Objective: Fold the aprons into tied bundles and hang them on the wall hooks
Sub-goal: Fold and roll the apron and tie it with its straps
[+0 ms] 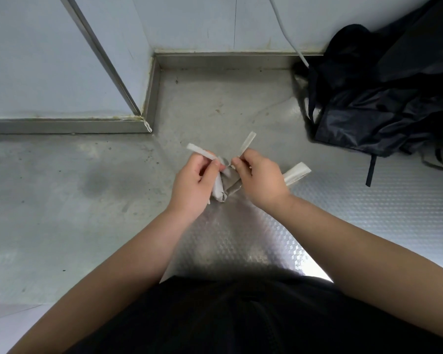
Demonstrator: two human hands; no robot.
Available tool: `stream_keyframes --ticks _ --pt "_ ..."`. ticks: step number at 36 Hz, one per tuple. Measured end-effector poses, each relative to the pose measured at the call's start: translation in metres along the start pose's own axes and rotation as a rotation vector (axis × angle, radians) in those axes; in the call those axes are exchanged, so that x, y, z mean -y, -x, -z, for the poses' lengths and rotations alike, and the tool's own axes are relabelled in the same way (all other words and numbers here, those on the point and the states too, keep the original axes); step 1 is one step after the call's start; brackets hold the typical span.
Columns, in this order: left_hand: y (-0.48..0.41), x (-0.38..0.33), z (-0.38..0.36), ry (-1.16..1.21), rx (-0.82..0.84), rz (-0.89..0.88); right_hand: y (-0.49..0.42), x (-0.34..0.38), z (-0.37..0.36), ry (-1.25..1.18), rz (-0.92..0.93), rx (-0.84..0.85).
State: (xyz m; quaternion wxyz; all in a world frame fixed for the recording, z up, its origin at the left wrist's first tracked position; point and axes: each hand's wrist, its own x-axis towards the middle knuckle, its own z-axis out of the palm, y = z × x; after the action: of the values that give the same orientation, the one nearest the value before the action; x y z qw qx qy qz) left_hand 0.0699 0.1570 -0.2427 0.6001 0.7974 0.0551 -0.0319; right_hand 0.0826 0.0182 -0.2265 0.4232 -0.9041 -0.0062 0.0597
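A small grey folded apron bundle (226, 186) hangs between my two hands above the metal floor. My left hand (193, 183) pinches one pale strap end (200, 152) that sticks out to the upper left. My right hand (260, 178) pinches another pale strap (247, 143) pointing up and right. A wider strap loop (297, 172) pokes out behind my right hand. Both hands sit close together over the bundle's top, where the straps cross. Most of the bundle is hidden by my fingers.
A heap of black aprons (384, 98) lies at the right against the wall. A grey cord (289, 34) runs down the wall into the heap. A steel skirting corner (149, 123) juts out at the left. The floor (62, 200) is patterned metal.
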Motion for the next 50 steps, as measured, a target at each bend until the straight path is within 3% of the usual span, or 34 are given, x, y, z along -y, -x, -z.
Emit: stream_keyframes --ticks 3,12,16,20,29,33,37,40,46,50 --pt "0.000 0.000 0.004 -0.139 0.024 -0.117 0.004 -0.003 -0.001 0.064 0.069 -0.023" --pt "0.011 0.017 0.003 -0.198 -0.004 -0.305 0.001 -0.009 -0.008 -0.201 -0.173 0.057" --pt "0.002 0.013 0.007 -0.121 -0.034 -0.138 0.003 -0.004 -0.007 -0.146 -0.004 0.110" --pt "-0.006 0.005 0.011 -0.113 0.013 -0.052 0.005 -0.007 -0.010 0.045 0.264 0.035" --pt "-0.010 -0.002 0.019 -0.410 0.144 -0.215 -0.001 0.001 -0.001 0.509 0.630 -0.031" --pt "-0.010 -0.001 0.021 -0.454 0.173 -0.286 -0.006 -0.004 -0.004 0.395 0.511 0.056" --pt "-0.007 0.002 0.019 -0.360 0.157 -0.247 -0.007 -0.005 -0.008 0.021 0.121 0.006" --pt "-0.005 0.002 0.016 -0.255 0.122 -0.167 -0.009 0.000 -0.009 -0.110 -0.034 0.015" --pt "-0.003 0.005 0.013 -0.216 0.019 -0.175 -0.004 0.003 -0.005 0.236 0.299 0.186" --pt "-0.004 0.006 0.012 -0.171 0.010 -0.182 -0.005 0.001 -0.007 0.306 0.288 0.167"
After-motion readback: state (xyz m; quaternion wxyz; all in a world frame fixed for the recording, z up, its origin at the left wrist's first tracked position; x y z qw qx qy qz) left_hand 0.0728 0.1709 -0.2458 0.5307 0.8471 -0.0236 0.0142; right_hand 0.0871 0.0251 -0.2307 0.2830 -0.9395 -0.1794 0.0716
